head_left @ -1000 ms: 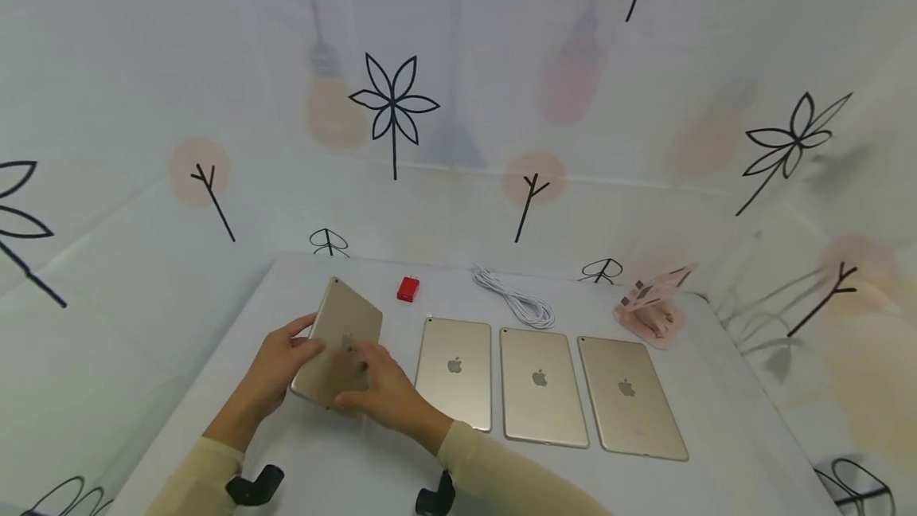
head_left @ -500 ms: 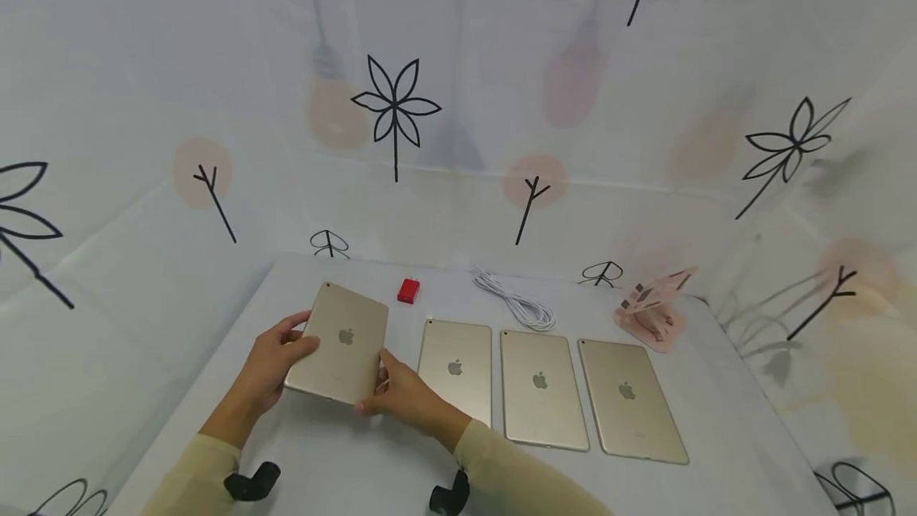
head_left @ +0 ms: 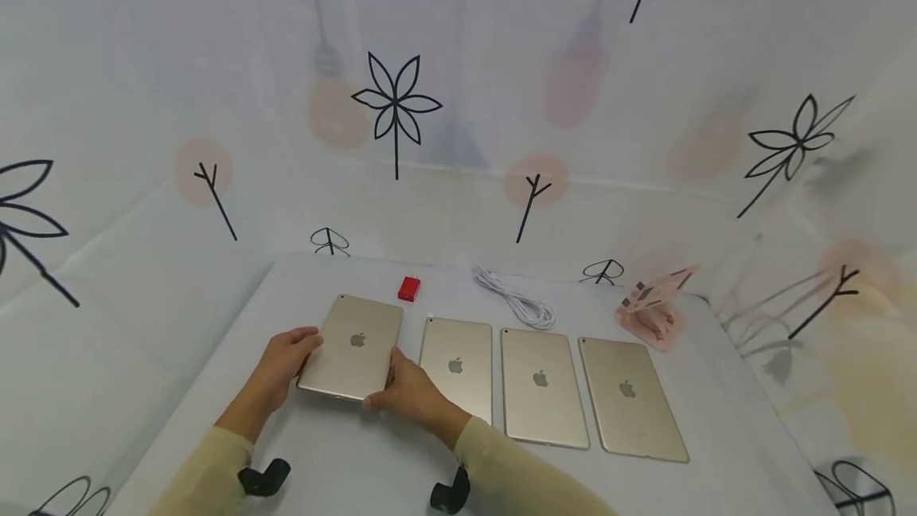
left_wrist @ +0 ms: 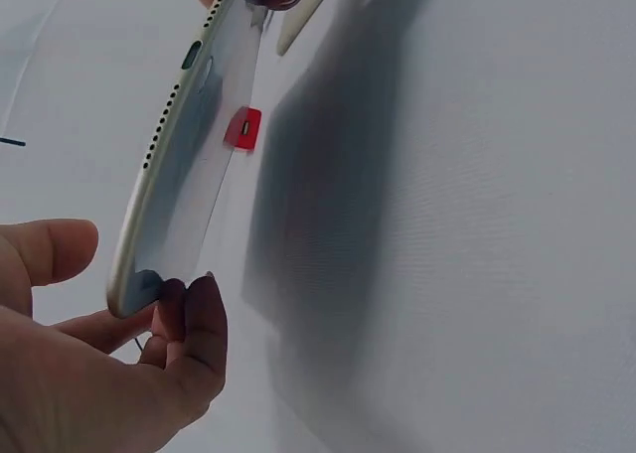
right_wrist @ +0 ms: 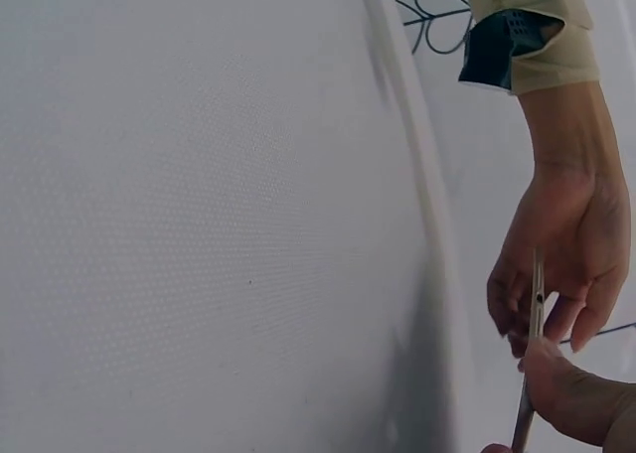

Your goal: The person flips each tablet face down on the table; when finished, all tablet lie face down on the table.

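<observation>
A gold tablet (head_left: 351,353) with an apple logo on its back is tilted slightly above the white table, back side up. My left hand (head_left: 282,365) holds its left edge; in the left wrist view, curled fingers (left_wrist: 194,329) touch the glass side near a corner. My right hand (head_left: 415,392) grips the lower right part of the same tablet, its other fingers partly hidden behind the edge. The right wrist view catches the tablet's thin edge (right_wrist: 538,304) between both hands. To the right, three matching tablets lie back side up: one near (head_left: 458,361), one middle (head_left: 542,404), one far right (head_left: 634,412).
Behind the tablets are a red charger plug (head_left: 409,288), a coiled white cable (head_left: 519,301) and a pink folded stand-like item (head_left: 653,313). A patterned cloth backdrop (head_left: 451,205) rises at the back of the white table (head_left: 344,468).
The right hand has gone from the tablet's back to its lower right edge. The tablet has tipped flatter and come lower and to the right, with both hands on it.
</observation>
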`<action>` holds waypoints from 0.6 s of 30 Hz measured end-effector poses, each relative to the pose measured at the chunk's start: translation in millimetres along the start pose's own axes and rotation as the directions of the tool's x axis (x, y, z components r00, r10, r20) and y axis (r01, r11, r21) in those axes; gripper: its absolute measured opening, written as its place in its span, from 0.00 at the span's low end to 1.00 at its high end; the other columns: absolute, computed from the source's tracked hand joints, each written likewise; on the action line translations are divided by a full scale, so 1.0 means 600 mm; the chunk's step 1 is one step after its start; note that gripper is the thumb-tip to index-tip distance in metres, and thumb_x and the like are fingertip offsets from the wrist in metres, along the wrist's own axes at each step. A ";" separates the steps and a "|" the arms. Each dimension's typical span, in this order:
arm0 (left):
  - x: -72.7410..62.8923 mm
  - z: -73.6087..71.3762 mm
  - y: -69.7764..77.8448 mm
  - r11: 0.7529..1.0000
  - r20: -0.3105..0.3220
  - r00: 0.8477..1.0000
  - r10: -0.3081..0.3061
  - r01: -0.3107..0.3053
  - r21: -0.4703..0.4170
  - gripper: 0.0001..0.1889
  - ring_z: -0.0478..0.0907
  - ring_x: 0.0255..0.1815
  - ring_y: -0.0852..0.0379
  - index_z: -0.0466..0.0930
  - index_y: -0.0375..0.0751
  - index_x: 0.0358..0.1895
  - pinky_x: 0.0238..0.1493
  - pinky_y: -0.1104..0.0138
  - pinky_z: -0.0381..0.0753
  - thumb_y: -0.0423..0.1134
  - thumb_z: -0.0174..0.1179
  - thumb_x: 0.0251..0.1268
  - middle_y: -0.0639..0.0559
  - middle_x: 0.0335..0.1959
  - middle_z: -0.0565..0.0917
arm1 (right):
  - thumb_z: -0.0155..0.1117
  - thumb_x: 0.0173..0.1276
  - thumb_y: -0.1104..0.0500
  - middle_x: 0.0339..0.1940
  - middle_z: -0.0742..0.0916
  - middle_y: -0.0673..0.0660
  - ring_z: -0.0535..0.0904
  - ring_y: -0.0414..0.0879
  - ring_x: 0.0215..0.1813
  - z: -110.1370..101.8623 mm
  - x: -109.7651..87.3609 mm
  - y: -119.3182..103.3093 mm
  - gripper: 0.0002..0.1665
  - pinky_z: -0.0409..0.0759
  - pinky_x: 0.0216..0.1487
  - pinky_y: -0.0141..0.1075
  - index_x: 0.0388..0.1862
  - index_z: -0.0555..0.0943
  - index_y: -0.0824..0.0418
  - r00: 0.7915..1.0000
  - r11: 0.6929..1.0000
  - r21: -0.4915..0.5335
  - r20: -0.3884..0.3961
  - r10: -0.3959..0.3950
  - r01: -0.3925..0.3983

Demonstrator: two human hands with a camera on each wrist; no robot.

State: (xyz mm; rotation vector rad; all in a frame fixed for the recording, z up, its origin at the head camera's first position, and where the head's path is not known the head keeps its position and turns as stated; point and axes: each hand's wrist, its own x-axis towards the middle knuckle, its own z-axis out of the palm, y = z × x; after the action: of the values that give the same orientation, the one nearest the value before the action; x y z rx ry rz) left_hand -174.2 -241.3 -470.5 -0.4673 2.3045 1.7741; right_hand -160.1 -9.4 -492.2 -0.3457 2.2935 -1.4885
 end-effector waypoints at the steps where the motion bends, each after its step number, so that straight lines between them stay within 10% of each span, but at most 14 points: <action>1: 0.001 0.001 -0.001 1.000 0.001 1.000 -0.008 0.008 0.000 0.31 0.64 0.74 0.35 0.58 0.27 0.76 0.73 0.47 0.67 0.43 0.48 0.80 0.27 0.75 0.63 | 0.84 0.52 0.62 0.39 0.83 0.50 0.78 0.42 0.40 -0.001 0.000 0.000 0.52 0.79 0.45 0.35 0.73 0.65 0.67 1.000 1.000 0.005 0.001 0.004 -0.004; 11: 0.007 0.009 -0.013 1.000 0.006 1.000 -0.024 0.024 -0.019 0.30 0.78 0.61 0.44 0.60 0.29 0.76 0.60 0.56 0.79 0.41 0.50 0.78 0.31 0.66 0.76 | 0.81 0.55 0.64 0.41 0.85 0.49 0.78 0.43 0.44 -0.015 0.006 0.011 0.40 0.80 0.52 0.40 0.65 0.72 0.62 1.000 0.998 0.065 -0.007 0.005 -0.004; 18: 0.008 0.003 -0.022 0.998 0.035 0.999 0.009 -0.007 -0.057 0.29 0.80 0.57 0.49 0.61 0.30 0.76 0.57 0.62 0.82 0.38 0.51 0.77 0.31 0.64 0.77 | 0.83 0.52 0.64 0.35 0.84 0.51 0.79 0.43 0.35 -0.016 0.008 0.011 0.42 0.79 0.35 0.35 0.64 0.72 0.63 0.998 0.999 0.023 -0.034 0.043 -0.042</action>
State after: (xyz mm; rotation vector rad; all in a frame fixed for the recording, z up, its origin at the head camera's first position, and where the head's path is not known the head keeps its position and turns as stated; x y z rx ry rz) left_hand -173.9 -243.3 -484.2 -0.4334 2.2407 1.8405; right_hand -168.7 -1.0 -496.0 -0.2647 2.2945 -1.5091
